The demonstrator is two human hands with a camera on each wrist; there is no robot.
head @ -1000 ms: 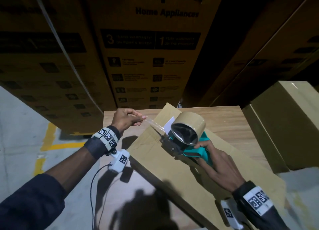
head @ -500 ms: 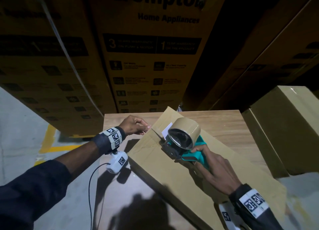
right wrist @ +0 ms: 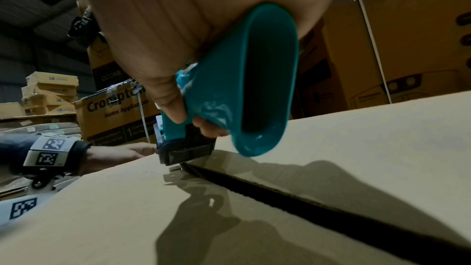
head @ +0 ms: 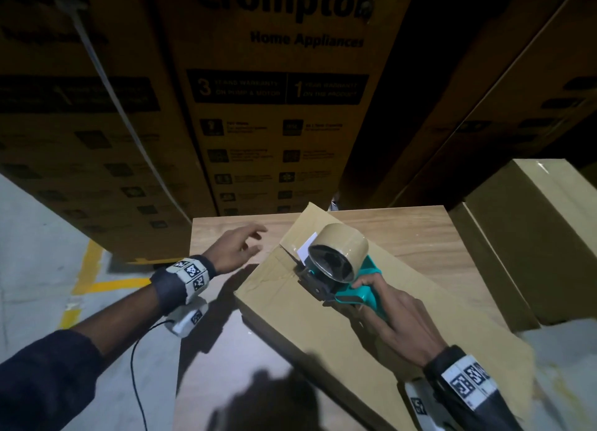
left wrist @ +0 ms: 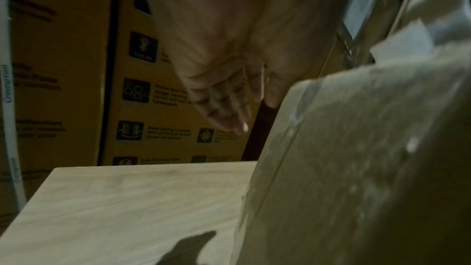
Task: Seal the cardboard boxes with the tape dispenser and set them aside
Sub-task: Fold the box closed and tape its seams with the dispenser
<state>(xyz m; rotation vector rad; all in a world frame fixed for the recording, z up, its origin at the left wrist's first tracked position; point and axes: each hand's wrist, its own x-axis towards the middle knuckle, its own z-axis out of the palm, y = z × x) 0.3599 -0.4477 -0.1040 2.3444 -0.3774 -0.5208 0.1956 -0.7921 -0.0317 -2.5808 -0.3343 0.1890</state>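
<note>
A plain cardboard box (head: 290, 307) lies slantwise on a wooden table (head: 413, 233). My right hand (head: 397, 317) grips the teal handle of a tape dispenser (head: 336, 265) with a brown tape roll. Its front end rests on the box's top seam (right wrist: 280, 194) near the far left end. In the right wrist view the hand (right wrist: 183, 47) wraps the teal handle (right wrist: 244, 88). My left hand (head: 237, 248) hovers over the table beside the box's left end, fingers spread and holding nothing. The left wrist view shows its straight fingers (left wrist: 226, 104) next to the box end (left wrist: 356, 168).
Tall printed appliance cartons (head: 277, 107) stand right behind the table. Another plain box (head: 533, 236) stands to the right of the table. Grey floor with yellow lines (head: 90, 278) lies to the left.
My left hand has let go of the tape end and spread its fingers beside the box. The dispenser has come down onto the box top near that end.
</note>
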